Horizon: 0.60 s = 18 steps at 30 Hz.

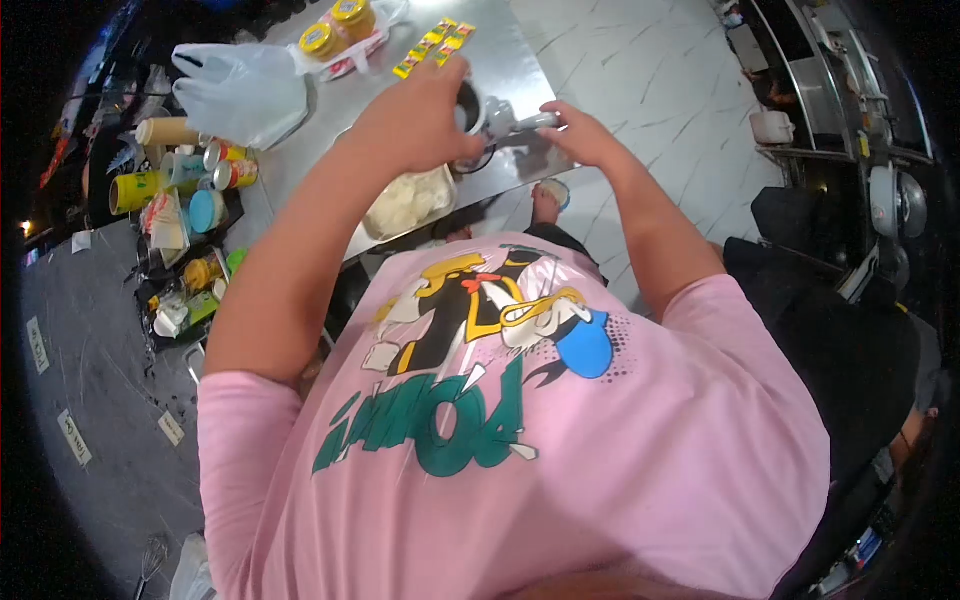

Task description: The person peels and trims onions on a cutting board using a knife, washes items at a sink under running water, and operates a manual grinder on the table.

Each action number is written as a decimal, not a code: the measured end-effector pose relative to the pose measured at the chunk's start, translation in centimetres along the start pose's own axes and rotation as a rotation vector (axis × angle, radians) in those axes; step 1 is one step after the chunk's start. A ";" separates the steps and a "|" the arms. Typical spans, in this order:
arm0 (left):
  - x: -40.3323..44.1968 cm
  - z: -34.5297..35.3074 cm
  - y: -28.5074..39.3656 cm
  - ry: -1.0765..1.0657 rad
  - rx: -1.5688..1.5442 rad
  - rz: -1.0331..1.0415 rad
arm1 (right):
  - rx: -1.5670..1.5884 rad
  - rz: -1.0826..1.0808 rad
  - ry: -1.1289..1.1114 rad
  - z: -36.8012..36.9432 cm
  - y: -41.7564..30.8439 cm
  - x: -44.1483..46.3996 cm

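Observation:
My left hand [425, 120] reaches over the steel table, its fingers curled at the rim of a round, light-rimmed pot with a dark inside [467, 108]. The hand hides much of the pot. From the pot's side a grey handle [535, 122] sticks out to the right. My right hand [582, 133] grips the end of this handle between thumb and fingers. Just below my left hand stands a tray [449, 202] with a pale, lumpy heap of food [408, 203] in it. Yellow sachets [435, 48] lie beyond my left hand.
On the steel table [515, 50] are a white plastic bag [240, 90] and yellow-lidded jars [322, 41]. Several cans and tubs [207, 211] crowd its left side. A dark counter [110, 370] with a whisk [152, 560] is at left. Marble-look floor [640, 70] lies right.

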<state>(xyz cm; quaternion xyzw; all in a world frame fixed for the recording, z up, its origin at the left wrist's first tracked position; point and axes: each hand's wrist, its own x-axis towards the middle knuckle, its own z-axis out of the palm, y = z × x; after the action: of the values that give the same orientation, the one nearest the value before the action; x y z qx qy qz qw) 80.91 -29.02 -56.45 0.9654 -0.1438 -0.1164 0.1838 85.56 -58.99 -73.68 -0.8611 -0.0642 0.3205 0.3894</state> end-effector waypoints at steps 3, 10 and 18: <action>-0.1 0.3 -0.7 0.017 -0.009 0.044 | 0.131 -0.008 0.109 2.1 1.5 -0.2; -0.1 0.1 -0.6 0.001 -0.014 0.027 | 0.383 0.113 -0.053 0.8 1.1 -4.6; 0.8 1.2 -1.1 0.004 0.054 0.020 | 0.575 -0.019 -0.280 -1.8 -4.1 -9.4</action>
<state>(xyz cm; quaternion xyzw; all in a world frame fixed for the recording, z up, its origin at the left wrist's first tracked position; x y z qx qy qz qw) 81.56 -28.73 -58.12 0.9687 -0.1564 -0.1086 0.1591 79.82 -60.71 -65.20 -0.6629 -0.0319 0.4371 0.6070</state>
